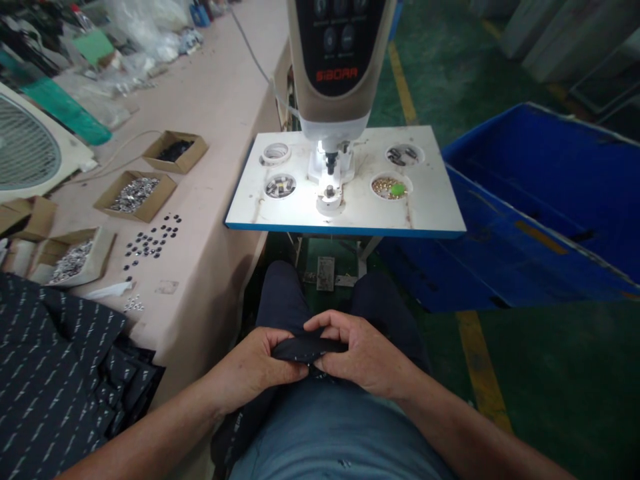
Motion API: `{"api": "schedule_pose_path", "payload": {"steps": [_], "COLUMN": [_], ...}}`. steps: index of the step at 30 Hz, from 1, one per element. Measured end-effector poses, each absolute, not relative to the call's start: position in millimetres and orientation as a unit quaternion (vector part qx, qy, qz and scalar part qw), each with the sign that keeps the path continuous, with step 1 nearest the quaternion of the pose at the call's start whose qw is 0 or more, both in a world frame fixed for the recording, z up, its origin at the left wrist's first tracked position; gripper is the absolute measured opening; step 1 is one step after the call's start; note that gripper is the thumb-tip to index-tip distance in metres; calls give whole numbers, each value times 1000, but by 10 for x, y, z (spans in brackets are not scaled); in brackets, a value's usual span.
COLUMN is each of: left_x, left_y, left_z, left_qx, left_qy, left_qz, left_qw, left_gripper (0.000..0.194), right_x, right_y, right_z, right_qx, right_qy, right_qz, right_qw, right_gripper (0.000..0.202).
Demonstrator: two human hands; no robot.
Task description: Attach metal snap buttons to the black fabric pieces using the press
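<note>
Over my lap, my left hand (255,367) pinches one end of a folded black fabric piece (305,348) between thumb and fingers. My right hand (360,350) grips the other end, its index finger raised above the cloth. Small white marks show on the fabric, and more of it hangs down by my left thigh. What lies under the fold is hidden. In front of my knees stands a fastener press (337,100), its lit die (329,191) apart from both hands. The white worktable (360,217) around it has round wells of small metal parts.
Boxes of metal parts (135,193) and loose dark snap pieces (150,243) lie on the left table, with a pile of printed black fabric (55,373) nearer me. A fan (30,143) stands far left. A big blue bin (500,267) is at the right.
</note>
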State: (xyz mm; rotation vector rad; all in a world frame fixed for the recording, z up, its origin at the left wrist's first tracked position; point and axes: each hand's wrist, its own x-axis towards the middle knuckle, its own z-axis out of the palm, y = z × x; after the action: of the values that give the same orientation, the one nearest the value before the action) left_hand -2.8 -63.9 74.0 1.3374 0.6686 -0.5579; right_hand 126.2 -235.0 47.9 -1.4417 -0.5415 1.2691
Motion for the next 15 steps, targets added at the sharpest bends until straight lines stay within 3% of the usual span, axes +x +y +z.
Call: {"api": "schedule_pose_path", "payload": {"steps": [8, 15], "left_x": [-70, -36], "left_y": [-646, -652], "left_z": [694, 664], "left_qx": [507, 455], "left_qy": [310, 330], "left_qz": [-252, -218], "left_qw": [763, 798], "left_gripper": [39, 44], "right_x": [1327, 1342], "right_y": [-2301, -2337], "right_z": [434, 453], "right_qx": [-526, -596], "right_qy": [-170, -242], "right_qz": [593, 522], "right_qw": [586, 561], "right_gripper": [27, 27]}}
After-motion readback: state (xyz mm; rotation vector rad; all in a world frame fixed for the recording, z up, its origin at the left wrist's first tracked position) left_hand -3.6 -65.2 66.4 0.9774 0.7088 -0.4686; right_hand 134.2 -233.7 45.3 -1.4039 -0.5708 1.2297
